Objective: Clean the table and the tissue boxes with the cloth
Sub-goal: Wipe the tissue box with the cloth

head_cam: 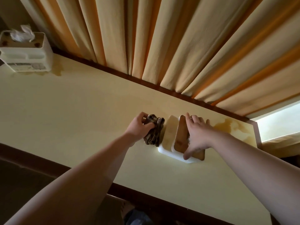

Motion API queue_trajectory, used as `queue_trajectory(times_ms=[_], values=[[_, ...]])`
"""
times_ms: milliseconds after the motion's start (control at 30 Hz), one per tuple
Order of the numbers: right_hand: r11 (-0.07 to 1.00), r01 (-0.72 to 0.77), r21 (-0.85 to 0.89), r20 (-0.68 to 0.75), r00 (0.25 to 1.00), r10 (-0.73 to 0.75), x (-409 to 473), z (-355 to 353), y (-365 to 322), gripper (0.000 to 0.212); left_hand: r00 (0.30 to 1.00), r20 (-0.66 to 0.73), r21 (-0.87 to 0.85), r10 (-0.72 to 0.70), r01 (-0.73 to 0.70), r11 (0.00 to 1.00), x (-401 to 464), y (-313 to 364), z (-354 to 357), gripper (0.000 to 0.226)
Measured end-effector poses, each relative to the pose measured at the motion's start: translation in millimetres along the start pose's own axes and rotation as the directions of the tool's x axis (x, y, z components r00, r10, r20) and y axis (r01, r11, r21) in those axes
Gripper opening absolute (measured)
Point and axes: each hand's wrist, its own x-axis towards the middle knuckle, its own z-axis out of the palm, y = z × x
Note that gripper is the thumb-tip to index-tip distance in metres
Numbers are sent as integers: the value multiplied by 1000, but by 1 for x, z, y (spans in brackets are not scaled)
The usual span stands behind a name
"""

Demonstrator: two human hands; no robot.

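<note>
While the left hand (139, 127) bunches the dark cloth (154, 130) against the pale yellow surface (81, 111), fingers curled round it, the job reads as partway, approx. Item 1: cloth, crumpled, just left of the near tissue box (168, 151), touching or nearly so; long axis runs near-to-far. Item 2: near tissue box, white w/ wooden lid, right of centre on the surface; long axis also near-to-far, slightly slanted, lid face up. Right hand (196, 137) lies spread over the lid, fingers mostly straight, steadying it, nothing held inside the grip. Item 3: second tissue box (27, 52), white, far left corner, well apart, tissue sticking up from the top. Status: brownish stains remain at the far right end (230, 127) and beside the second box (56, 70), so wiping there looks undone; whether either box has been wiped, cannot tell. Backdrop: cream-and-orange curtains (162, 38) along the far edge.
</note>
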Motion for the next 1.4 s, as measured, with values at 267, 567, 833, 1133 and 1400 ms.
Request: queue_trajectory(times_ms=[267,567,833,1133,1400], values=[[996,74,-39,38,997,-73,-3,-7,-3,183,995,94,75,12,-19,997,11,3,9,29],[993,105,-60,8,994,-105,2,-7,-3,181,999,5,151,47,-48,987,35,11,23,22],[989,127,-73,4,992,-127,1,-5,-2,182,981,195,71,-2,-12,997,-1,-20,4,36],[987,134,-89,2,991,-135,1,-4,-2,181,938,346,212,-17,-60,975,-19,-32,-1,39],[991,117,-71,18,993,-116,1,-7,-3,182,989,108,221,100,-121,968,24,-5,7,28]])
